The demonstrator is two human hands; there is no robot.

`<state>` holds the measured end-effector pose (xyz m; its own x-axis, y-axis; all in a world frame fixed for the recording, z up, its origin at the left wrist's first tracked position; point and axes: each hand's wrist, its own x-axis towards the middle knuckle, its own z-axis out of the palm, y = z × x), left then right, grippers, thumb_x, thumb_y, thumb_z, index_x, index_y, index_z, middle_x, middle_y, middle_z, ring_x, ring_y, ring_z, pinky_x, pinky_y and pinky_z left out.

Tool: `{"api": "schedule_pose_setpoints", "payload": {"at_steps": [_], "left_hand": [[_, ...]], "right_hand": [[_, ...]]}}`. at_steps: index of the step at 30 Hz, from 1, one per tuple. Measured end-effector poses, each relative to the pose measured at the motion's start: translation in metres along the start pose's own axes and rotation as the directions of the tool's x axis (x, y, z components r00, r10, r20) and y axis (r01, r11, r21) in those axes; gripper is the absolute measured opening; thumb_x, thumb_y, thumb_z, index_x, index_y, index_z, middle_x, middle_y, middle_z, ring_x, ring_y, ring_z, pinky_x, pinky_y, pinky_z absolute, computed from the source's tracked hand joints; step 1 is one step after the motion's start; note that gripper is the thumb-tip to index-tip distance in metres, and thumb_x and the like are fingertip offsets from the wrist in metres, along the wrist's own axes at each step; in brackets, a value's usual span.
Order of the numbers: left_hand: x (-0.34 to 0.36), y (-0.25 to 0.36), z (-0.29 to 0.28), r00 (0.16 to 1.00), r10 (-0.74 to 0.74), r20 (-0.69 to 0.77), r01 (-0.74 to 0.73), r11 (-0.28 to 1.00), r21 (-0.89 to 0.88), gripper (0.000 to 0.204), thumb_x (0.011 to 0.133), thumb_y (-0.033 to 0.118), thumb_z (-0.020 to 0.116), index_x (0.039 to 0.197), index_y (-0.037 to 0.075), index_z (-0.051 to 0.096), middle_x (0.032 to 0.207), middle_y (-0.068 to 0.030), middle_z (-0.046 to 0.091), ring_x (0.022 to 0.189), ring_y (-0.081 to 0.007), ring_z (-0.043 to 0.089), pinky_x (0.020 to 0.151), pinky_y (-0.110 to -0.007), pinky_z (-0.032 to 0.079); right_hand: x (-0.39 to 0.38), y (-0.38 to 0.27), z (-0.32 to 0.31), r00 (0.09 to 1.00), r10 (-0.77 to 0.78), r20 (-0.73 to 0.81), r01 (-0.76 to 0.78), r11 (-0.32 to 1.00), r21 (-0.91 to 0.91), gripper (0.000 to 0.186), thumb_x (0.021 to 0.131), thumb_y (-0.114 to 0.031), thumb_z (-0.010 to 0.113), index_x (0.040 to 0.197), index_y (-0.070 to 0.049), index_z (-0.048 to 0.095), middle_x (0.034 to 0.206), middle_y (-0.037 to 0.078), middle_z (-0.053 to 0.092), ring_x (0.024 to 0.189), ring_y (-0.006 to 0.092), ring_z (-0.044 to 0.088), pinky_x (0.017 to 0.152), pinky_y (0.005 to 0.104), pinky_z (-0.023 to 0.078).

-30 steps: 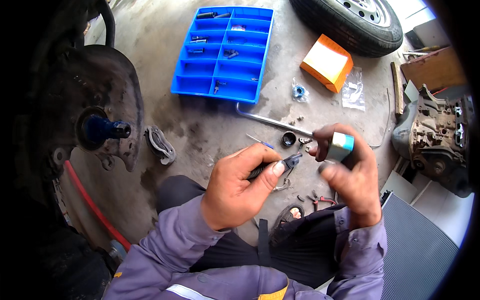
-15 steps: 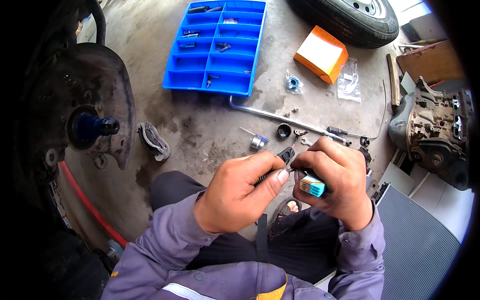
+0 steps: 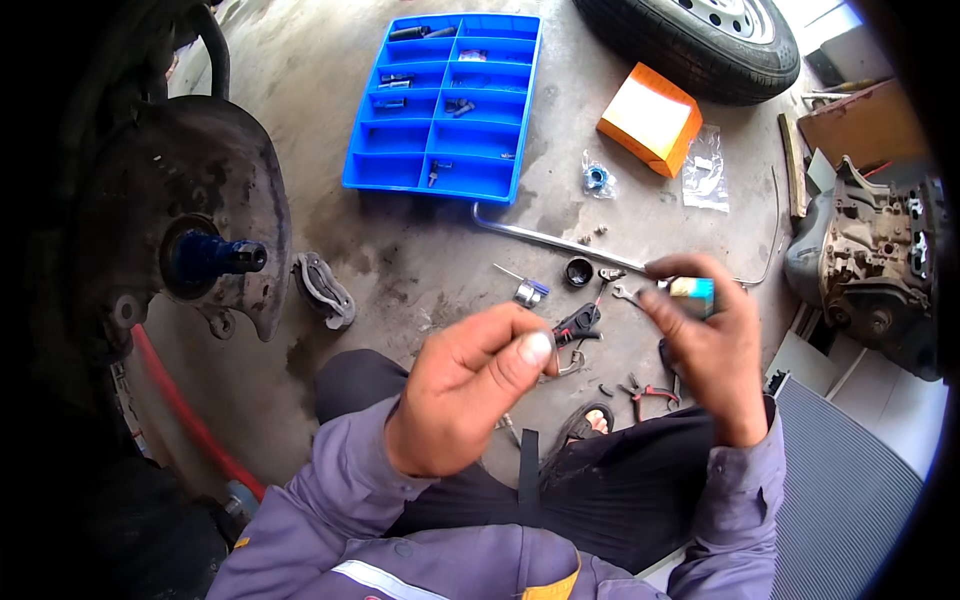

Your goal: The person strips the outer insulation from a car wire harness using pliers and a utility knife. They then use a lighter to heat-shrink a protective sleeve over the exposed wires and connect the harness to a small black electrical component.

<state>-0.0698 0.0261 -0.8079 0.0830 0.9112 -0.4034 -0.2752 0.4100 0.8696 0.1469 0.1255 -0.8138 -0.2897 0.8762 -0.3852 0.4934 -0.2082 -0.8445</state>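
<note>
Right grip (image 3: 712,345) clamped on teal box (image 3: 694,290) inside its curl, left grip (image 3: 465,390) pinched together

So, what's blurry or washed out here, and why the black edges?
Head view: the right hand and its small teal-and-white box look blurred, likely from motion, the blue tray sharper; same head view: glare bleaches the upper-right corner beyond the tire, and the fisheye lens likely leaves those black edges.
</note>
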Motion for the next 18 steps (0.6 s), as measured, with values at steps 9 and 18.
{"api": "schedule_pose_setpoints", "payload": {"at_steps": [9,18], "left_hand": [[0.007,-0.007,0.003,0.990,0.136,-0.039,-0.124,0.967,0.223,0.024,0.104,0.023,0.054,0.104,-0.001,0.058,0.071,0.0018,0.049,0.059,-0.0034,0.041,0.055,-0.020,0.039],[0.013,-0.016,0.007,0.995,0.090,-0.053,-0.094,0.992,-0.084,0.014,0.104,0.018,0.050,0.109,0.005,0.046,0.080,-0.0051,0.049,0.060,-0.0055,0.037,0.052,-0.020,0.033]], "right_hand": [[-0.016,0.003,0.027,0.869,0.131,0.477,-0.396,0.761,0.513,0.043,0.105,-0.039,0.037,0.095,-0.003,0.057,0.061,0.005,0.053,0.046,0.0101,0.044,0.045,0.0241,0.033],[-0.011,-0.003,0.034,0.878,0.122,0.463,-0.395,0.732,0.555,0.032,0.105,-0.033,0.035,0.096,-0.007,0.052,0.060,0.006,0.054,0.043,0.0105,0.042,0.041,0.0247,0.032]]}}
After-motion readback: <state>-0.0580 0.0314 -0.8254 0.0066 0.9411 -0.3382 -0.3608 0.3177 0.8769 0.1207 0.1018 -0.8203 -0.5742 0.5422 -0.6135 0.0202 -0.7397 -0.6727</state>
